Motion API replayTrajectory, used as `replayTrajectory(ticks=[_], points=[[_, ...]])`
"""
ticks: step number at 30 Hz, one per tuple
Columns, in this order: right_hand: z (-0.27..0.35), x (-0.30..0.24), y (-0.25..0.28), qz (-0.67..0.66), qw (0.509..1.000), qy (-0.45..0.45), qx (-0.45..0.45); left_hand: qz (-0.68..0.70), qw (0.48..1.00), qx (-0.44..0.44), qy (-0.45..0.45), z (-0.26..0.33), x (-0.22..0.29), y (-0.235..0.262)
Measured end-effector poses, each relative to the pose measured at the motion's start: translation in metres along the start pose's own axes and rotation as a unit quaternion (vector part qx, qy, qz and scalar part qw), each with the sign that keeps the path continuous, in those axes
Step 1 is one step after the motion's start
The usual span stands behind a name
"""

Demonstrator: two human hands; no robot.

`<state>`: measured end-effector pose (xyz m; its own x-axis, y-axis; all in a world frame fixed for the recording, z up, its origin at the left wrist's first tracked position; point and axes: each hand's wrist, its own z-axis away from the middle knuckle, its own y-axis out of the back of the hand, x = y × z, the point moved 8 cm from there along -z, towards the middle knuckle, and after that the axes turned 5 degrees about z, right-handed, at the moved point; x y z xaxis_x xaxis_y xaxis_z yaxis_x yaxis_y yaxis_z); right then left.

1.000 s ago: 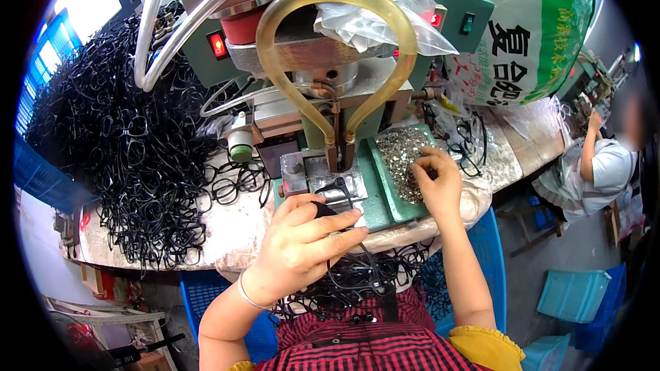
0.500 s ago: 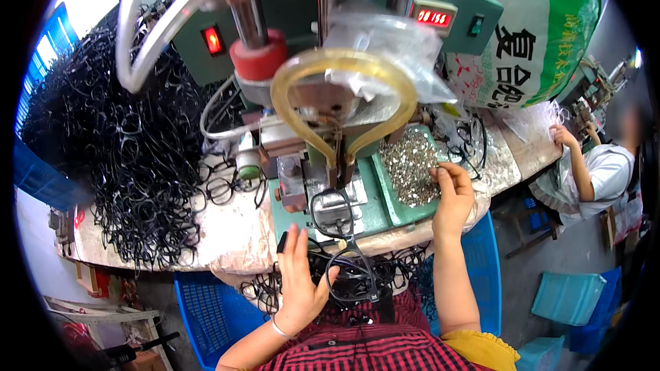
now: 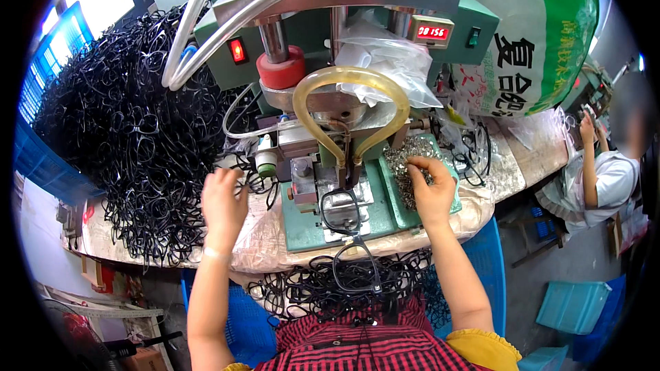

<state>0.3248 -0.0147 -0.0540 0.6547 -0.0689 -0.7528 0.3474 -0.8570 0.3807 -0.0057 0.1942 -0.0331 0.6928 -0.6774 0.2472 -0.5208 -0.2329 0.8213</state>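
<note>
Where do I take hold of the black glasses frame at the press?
Grip the frame by its near rim, probably best from the person's side: that loop juts past the green base, while the far rim sits close to the metal tips.

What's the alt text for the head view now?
A person's right hand is over a green tray of small shiny bits, the left hand near a large heap of black eyeglass frames. Between them, a single black frame sits at a green press.

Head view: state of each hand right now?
Left hand: half-curled near black glasses frames; grip cannot be told.
Right hand: over green tray; grip cannot be told.
</note>
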Motion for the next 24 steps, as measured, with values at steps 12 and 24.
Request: replayTrajectory(ticks=[12,24], points=[[0.031,-0.043,0.035,-0.016,0.997,0.024,-0.067,-0.231,0.965,-0.114,0.043,0.038,-0.080,-0.057],[0.018,-0.073,-0.058,-0.298,0.946,-0.083,-0.094,0.654,0.722,0.133,0.183,0.043,-0.030,0.026]])
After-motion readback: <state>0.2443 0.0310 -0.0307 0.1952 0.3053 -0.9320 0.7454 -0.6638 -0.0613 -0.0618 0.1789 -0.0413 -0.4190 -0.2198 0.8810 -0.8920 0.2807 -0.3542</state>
